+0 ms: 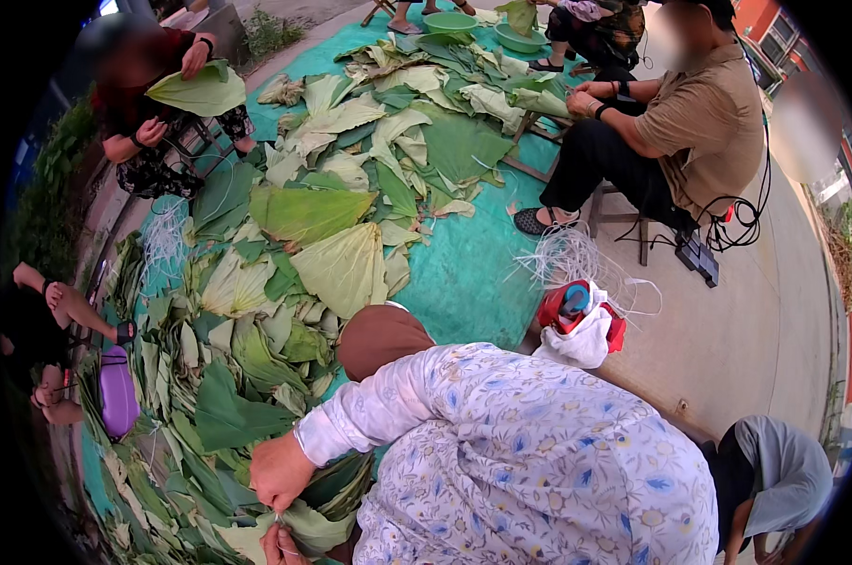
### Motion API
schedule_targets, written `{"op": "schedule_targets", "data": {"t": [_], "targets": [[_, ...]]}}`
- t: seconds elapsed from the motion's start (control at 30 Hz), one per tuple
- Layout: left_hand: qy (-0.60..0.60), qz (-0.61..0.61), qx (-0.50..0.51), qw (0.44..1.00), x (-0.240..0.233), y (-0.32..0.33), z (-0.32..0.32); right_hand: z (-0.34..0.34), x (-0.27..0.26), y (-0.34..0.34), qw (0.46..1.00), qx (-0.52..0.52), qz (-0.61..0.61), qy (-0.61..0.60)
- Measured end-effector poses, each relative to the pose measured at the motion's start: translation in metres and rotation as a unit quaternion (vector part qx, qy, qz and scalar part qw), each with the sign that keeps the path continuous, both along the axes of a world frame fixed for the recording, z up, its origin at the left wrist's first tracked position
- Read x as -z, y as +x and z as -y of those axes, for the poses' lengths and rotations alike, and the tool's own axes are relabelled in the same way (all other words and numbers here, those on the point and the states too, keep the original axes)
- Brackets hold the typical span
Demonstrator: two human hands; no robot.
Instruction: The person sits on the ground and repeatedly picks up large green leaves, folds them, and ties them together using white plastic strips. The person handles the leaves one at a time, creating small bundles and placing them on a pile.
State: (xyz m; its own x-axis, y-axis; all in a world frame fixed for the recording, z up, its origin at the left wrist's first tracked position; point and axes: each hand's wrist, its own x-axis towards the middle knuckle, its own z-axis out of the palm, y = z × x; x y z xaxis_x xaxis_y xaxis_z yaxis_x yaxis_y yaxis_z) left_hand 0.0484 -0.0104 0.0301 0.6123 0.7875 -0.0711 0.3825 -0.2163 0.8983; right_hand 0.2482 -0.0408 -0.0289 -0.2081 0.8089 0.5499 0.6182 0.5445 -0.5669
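At the bottom edge my right hand point(282, 470) is closed, pinching the upper part of a thin white strand point(278, 519). Just below it, partly cut off by the frame, my left hand point(282, 545) pinches the strand's lower part. Both hands are over a pale folded lotus leaf point(316, 528), which seems to lie against a stack of darker leaves point(337, 484). My floral sleeve and shirt point(539, 452) fill the lower middle and hide what is beneath. Left of my right wrist spreads a broad dark green leaf point(235, 409).
Lotus leaves point(341, 261) heap over a green ground sheet point(461, 275). Loose white strands point(567, 258) lie beside a red bag point(560, 307) and white cloth point(574, 342). Several people sit around, one on a wooden stool point(620, 219). Green basins point(450, 22) stand far off.
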Motion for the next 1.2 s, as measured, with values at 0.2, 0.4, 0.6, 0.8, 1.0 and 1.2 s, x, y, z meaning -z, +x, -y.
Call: {"op": "schedule_targets", "data": {"t": [0.2,0.4,0.6,0.8,1.0,1.2], "targets": [[0.045,-0.099,0.055,0.993,-0.009,-0.003,-0.003,0.011,-0.026,0.012,0.946,-0.208,-0.097,-0.228],[0.068,-0.004,0.170,0.983,0.008,-0.012,-0.021,0.012,-0.029,0.010,0.871,-0.250,-0.335,-0.257],[0.045,0.014,0.145,0.988,0.012,-0.013,-0.019,0.006,-0.006,-0.020,0.970,-0.132,-0.194,-0.068],[0.092,0.030,0.097,0.991,0.026,-0.016,-0.021,-0.003,0.012,-0.030,0.971,-0.113,-0.196,-0.078],[0.125,0.059,0.046,0.989,0.033,-0.016,-0.018,-0.006,0.016,-0.041,0.984,-0.046,-0.166,-0.049],[0.212,0.080,0.010,0.974,0.033,-0.004,-0.013,-0.007,0.015,-0.039,0.982,-0.058,-0.157,-0.092]]}}
